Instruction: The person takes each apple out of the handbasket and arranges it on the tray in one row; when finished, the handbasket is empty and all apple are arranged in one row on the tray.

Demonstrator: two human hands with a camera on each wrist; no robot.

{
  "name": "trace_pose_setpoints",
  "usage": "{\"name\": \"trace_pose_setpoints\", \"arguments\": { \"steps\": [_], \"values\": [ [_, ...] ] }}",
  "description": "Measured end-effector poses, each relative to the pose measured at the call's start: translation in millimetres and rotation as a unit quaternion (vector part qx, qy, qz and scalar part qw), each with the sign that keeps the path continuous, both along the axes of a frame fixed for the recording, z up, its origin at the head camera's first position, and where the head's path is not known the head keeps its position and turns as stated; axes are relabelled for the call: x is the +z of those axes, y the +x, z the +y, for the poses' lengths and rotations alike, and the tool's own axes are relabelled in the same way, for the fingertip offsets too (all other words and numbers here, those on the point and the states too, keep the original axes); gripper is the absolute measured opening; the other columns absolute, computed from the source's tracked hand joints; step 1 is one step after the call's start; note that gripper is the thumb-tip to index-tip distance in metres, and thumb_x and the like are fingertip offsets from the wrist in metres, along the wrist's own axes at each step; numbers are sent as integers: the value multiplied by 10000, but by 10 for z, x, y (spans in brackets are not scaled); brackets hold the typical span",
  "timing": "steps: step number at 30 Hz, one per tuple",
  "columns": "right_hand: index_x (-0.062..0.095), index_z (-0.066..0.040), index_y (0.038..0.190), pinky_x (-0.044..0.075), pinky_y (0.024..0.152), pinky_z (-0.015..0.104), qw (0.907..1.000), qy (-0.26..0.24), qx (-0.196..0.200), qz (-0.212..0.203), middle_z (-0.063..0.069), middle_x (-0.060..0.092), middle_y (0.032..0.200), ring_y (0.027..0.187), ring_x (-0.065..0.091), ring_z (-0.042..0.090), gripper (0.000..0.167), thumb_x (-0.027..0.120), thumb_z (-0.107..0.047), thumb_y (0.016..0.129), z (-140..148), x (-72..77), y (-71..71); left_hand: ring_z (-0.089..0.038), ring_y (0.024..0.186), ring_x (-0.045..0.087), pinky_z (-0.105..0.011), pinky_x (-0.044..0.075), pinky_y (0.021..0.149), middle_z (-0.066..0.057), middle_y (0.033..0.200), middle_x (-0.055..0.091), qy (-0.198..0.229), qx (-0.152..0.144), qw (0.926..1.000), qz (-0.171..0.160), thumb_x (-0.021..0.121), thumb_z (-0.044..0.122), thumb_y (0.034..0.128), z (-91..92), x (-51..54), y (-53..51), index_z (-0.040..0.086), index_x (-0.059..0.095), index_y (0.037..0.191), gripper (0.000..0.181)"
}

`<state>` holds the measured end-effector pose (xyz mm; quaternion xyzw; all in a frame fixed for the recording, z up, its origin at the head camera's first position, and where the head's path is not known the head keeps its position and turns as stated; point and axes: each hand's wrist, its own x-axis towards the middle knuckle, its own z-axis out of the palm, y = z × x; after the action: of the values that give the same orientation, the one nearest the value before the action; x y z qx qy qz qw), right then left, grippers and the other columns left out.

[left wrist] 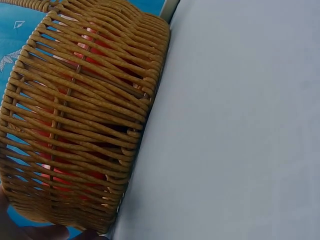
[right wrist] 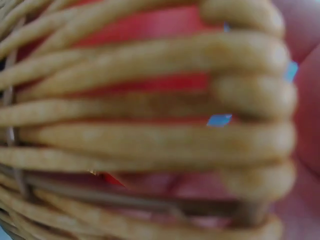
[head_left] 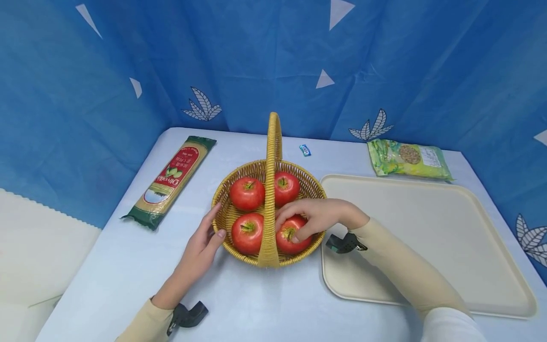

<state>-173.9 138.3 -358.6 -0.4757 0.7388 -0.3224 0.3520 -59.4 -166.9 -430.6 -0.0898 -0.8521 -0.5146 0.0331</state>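
Observation:
In the head view, a yellow wicker basket (head_left: 268,259) with a tall arched handle holds several red apples (head_left: 247,194). My right hand (head_left: 318,214) reaches over its right rim and grips the front-right apple (head_left: 294,233), thumb on the near side and fingers on the far side. My left hand (head_left: 204,242) rests against the left of the basket, thumb and index fingertips touching the rim. The left wrist view shows the woven side of the basket (left wrist: 80,115) with part of that hand at the lower left. Close, blurred wicker hides most of the right wrist view.
A beige tray (head_left: 427,237) lies right of the basket, under my right forearm. Behind it is a green food bag (head_left: 408,160). A long pasta package (head_left: 171,183) lies at the left, and a small blue-green packet (head_left: 305,150) sits behind the basket. Blue curtains enclose the table's back.

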Motion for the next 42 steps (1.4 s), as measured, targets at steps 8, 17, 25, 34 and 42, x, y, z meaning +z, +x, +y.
{"name": "trace_pose_setpoints", "arguments": {
  "steps": [8,17,25,34,42],
  "values": [
    [679,-137,1274,495,1106,377,9998,126,-64,-131,91,588,1434,1348,498,263,423,701,-225,860,-4,-3,-12,-457,1496,354,-586,401,1136,-202,1664,297,7,-6,10000,76,521,92,1044,-2,-6,-4,50,284,1601,607],
    [691,-128,1252,506,1090,381,9998,26,-153,-121,101,600,1412,1335,507,273,400,710,-219,862,-3,-8,-3,-456,1486,373,-587,416,1124,-206,1656,313,-26,4,9998,183,534,78,1032,-23,-28,-26,47,291,1598,616],
    [698,-139,1253,542,1044,361,9987,-252,-439,19,76,621,1385,1289,532,242,386,726,-190,871,17,32,20,-458,1487,370,-588,412,1127,-207,1657,310,-15,10,9999,151,535,83,1033,-29,-32,-27,50,289,1599,618],
    [647,-83,1340,584,998,348,9848,-877,-1490,-157,121,592,1419,1304,531,299,432,725,-95,915,209,264,-24,-453,1496,357,-589,408,1130,-197,1663,302,6,-2,9999,105,526,90,1039,-23,-21,-11,55,285,1602,613],
    [587,26,1368,633,880,327,9662,-1329,-2206,-68,198,574,1404,1195,596,199,448,683,-32,934,550,479,-42,-451,1497,355,-589,407,1133,-197,1665,299,-2,-35,9999,141,520,90,1042,-32,-32,-19,56,285,1602,608]
  ]
}}
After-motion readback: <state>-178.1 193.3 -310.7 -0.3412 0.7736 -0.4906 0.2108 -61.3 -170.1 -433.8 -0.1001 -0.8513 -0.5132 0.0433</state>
